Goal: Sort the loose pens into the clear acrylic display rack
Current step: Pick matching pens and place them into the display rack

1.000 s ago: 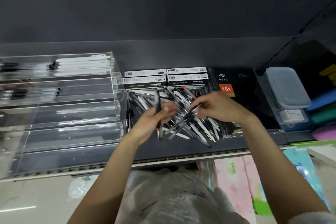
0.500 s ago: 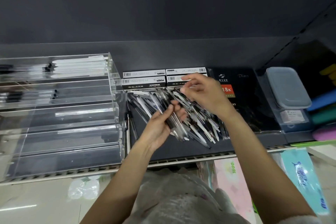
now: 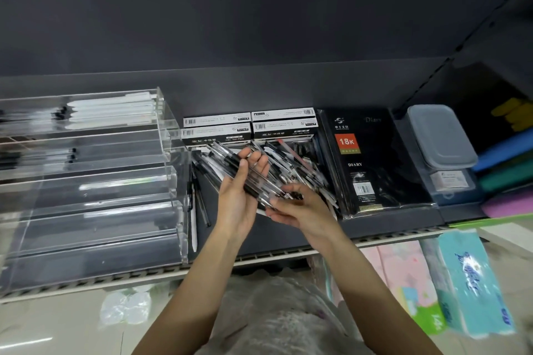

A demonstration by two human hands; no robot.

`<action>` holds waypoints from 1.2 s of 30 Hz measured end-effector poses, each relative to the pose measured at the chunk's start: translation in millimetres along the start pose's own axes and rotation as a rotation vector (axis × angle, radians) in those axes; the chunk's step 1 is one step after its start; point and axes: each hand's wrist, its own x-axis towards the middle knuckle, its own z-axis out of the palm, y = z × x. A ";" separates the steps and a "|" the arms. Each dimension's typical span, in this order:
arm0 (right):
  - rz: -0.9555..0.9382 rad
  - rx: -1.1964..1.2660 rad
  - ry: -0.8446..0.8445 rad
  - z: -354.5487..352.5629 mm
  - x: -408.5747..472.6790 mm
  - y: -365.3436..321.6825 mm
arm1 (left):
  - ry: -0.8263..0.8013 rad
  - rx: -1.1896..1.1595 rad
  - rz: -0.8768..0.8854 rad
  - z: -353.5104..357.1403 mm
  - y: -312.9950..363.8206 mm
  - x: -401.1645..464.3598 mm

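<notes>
Both hands are now lower, left hand and right hand gripping a loose bundle of clear pens that is risking spilling.

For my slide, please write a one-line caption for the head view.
Both hands hold a bundle of pens beside the clear rack.

The clear rack fills the shelf's left end, open on top. Pen boxes block the back edge. Bare shelf runs along the front edge.
</notes>
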 end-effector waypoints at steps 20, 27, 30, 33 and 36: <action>-0.608 -1.044 -0.008 -54.5 -11.9 -77.9 | -0.082 0.430 -0.083 -13.8 5.9 -9.7; -0.768 -1.287 -0.144 3.1 15.2 -86.8 | -0.194 0.488 -0.195 3.6 -13.2 -28.7; -0.778 -1.293 -0.147 10.8 20.2 -83.2 | -0.187 0.385 -0.213 4.6 -14.1 -32.2; -0.763 -1.254 -0.154 12.9 19.1 -79.1 | -0.194 0.327 -0.211 5.3 -16.0 -35.9; -0.738 -1.082 -0.111 6.1 11.6 -73.8 | -0.164 0.239 -0.145 9.1 -17.3 -39.0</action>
